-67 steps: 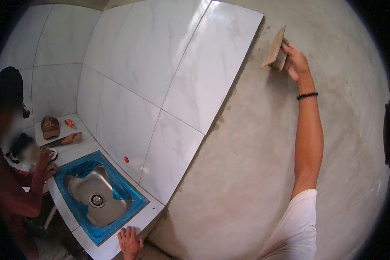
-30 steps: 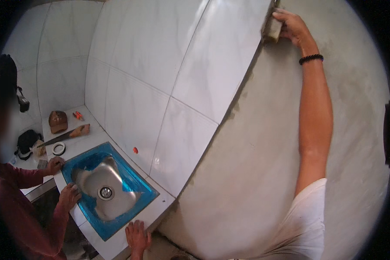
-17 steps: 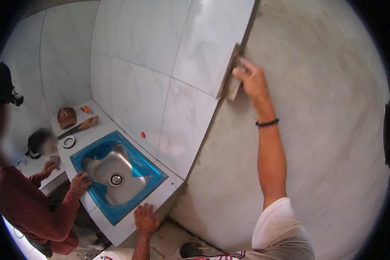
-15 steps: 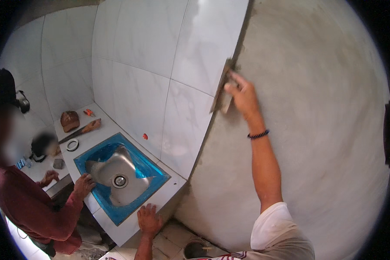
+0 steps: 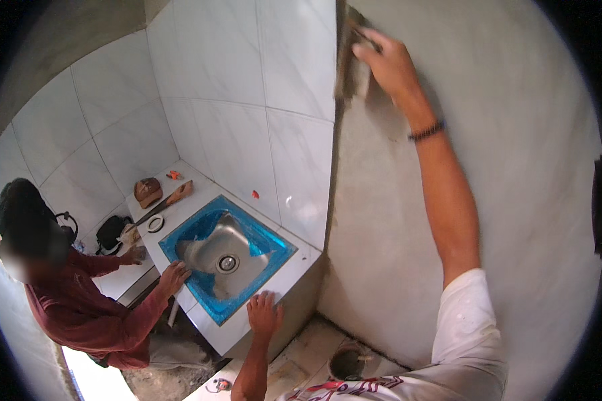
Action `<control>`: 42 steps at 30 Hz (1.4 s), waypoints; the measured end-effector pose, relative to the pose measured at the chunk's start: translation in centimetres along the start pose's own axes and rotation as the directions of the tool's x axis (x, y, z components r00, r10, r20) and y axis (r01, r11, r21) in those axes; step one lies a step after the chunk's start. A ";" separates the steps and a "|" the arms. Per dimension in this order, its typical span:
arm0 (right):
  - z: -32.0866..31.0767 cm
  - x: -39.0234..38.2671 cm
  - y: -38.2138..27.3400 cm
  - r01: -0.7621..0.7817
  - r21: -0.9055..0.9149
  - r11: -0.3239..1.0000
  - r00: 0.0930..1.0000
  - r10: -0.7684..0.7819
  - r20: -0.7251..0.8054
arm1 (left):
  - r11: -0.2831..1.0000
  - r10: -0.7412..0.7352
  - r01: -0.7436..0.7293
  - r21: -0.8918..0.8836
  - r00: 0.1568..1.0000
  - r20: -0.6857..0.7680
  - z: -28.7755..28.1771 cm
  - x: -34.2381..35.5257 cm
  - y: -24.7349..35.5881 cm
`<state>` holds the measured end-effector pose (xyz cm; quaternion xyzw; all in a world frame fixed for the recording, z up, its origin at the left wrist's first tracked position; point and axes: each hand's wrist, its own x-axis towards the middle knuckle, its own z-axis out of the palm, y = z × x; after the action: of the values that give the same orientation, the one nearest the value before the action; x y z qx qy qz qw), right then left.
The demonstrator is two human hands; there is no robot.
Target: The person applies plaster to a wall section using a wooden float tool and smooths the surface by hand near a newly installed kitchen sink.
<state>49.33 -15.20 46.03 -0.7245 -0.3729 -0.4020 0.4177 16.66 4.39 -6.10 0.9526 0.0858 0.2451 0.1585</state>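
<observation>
My right hand [image 5: 393, 65], high on the grey cement wall [image 5: 388, 207], is closed on the handle of a plastering trowel [image 5: 346, 63]. The trowel's long blade lies along the side edge of the white marbled wall tiles [image 5: 304, 167], over a strip of damp cement. My left hand [image 5: 265, 314] rests with fingers spread on the front edge of the white tiled counter [image 5: 293, 275]. Beside it, a steel sink [image 5: 244, 230] is set into the counter, its rim covered in blue film that is partly peeled over the basin.
At left, a person in a dark red sleeve [image 5: 124, 324] touches the sink's left edge. Behind the sink lie a brown cap [image 5: 147, 192], a wooden-handled saw [image 5: 179, 192], a white tape roll [image 5: 155, 223] and a small orange tool [image 5: 174, 175]. A bucket [image 5: 346, 364] stands on the floor below.
My right hand has moved the trowel upward along the tile edge. My left hand stays on the counter's front edge. The whole view has shifted, and the other person's head has turned downward.
</observation>
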 end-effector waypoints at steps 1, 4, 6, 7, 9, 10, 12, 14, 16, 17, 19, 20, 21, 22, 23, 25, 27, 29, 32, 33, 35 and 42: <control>0.4 0.9 -1.2 -0.108 0.004 0.994 0.993 0.108 0.058 | 1.000 -0.012 0.012 -0.003 1.000 -0.009 0.3 -0.3 -0.6; 2.4 -1.0 -0.3 -0.099 -0.037 0.994 0.983 0.103 0.151 | 1.000 -0.006 0.007 -0.016 1.000 0.009 0.1 0.0 -0.5; 4.4 -5.2 -0.3 -0.149 -0.023 0.989 0.975 0.150 0.163 | 1.000 0.002 -0.002 0.005 1.000 -0.022 0.3 -0.2 -1.4; 5.6 -7.7 -0.1 -0.149 -0.013 0.989 0.981 0.149 0.128 | 1.000 0.007 -0.006 0.011 0.999 -0.040 0.4 -0.2 -1.6; 6.0 -12.7 0.4 -0.135 0.019 0.991 0.984 0.131 0.121 | 1.000 -0.003 0.003 -0.019 1.000 -0.017 0.5 0.0 -0.6; 6.7 -15.1 0.9 -0.177 0.053 0.983 0.975 0.167 0.148 | 1.000 -0.013 0.013 -0.019 1.000 -0.007 0.2 0.1 -0.6; 7.4 -19.9 1.7 -0.241 0.059 0.969 0.953 0.225 0.205 | 0.999 -0.016 0.016 -0.027 1.000 0.011 0.5 0.1 -0.4; 8.9 -24.2 2.3 -0.280 0.044 0.959 0.932 0.260 0.253 | 1.000 -0.017 0.017 -0.011 1.000 0.012 0.8 0.2 -1.0; 10.4 -28.6 3.4 -0.254 0.043 0.966 0.949 0.240 0.205 | 1.000 -0.002 0.002 0.005 1.000 0.012 1.1 -0.1 -1.1; 11.0 -30.5 3.9 -0.237 0.045 0.970 0.958 0.226 0.176 | 1.000 -0.011 0.011 -0.004 1.000 0.025 1.3 0.0 -1.1; 11.6 -34.0 4.4 -0.278 0.062 0.959 0.943 0.260 0.206 | 0.999 -0.031 0.032 -0.014 0.998 0.049 1.3 0.0 -1.3; 11.9 -35.7 4.5 -0.299 0.071 0.952 0.935 0.277 0.222 | 1.000 -0.018 0.018 0.000 0.999 0.035 1.2 -0.1 -1.5; 12.4 -37.6 5.0 -0.331 0.069 0.941 0.919 0.304 0.252 | 1.000 -0.003 0.003 0.011 1.000 0.022 1.3 -0.1 -1.5; 12.7 -39.7 5.7 -0.359 0.063 0.931 0.901 0.329 0.283 | 1.000 0.010 -0.010 0.017 1.000 0.007 1.5 -0.1 -1.3; 13.2 -41.7 6.2 -0.387 0.055 0.920 0.881 0.352 0.314 | 1.000 0.005 -0.006 0.027 1.000 0.017 1.7 -0.2 -1.4; 14.1 -45.6 7.2 -0.404 0.109 0.908 0.884 0.356 0.303 | 0.999 -0.002 0.001 0.041 0.999 0.036 2.0 0.0 -1.4; 14.3 -48.9 8.0 -0.455 0.066 0.888 0.844 0.407 0.348 | 0.998 -0.007 0.004 0.066 0.999 0.044 2.2 0.1 -1.4; 13.6 -51.4 8.9 -0.510 0.014 0.860 0.778 0.454 0.434 | 0.998 -0.011 0.008 0.059 0.999 0.048 2.4 0.1 -1.4; 11.0 -56.1 9.4 -0.531 0.055 0.846 0.766 0.451 0.459 | 1.000 -0.017 0.017 -0.001 0.999 0.046 2.9 0.0 -1.5; 9.8 -57.3 8.4 -0.563 0.089 0.822 0.754 0.467 0.462 | 1.000 -0.021 0.021 -0.012 0.999 0.040 2.6 0.0 -1.9; 6.7 -59.5 6.9 -0.610 0.099 0.786 0.719 0.497 0.486 | 0.997 -0.065 0.066 -0.026 0.996 0.066 2.2 0.1 -2.4; -7.9 -72.2 4.6 -0.712 -0.172 0.680 0.490 0.658 0.572 | 0.997 -0.032 0.051 -0.057 0.956 0.290 4.6 4.8 2.5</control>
<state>22.40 -38.79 -17.35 -0.8797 -0.1814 0.0616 0.4353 23.35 2.00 -6.95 0.9706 0.0738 0.1026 0.2050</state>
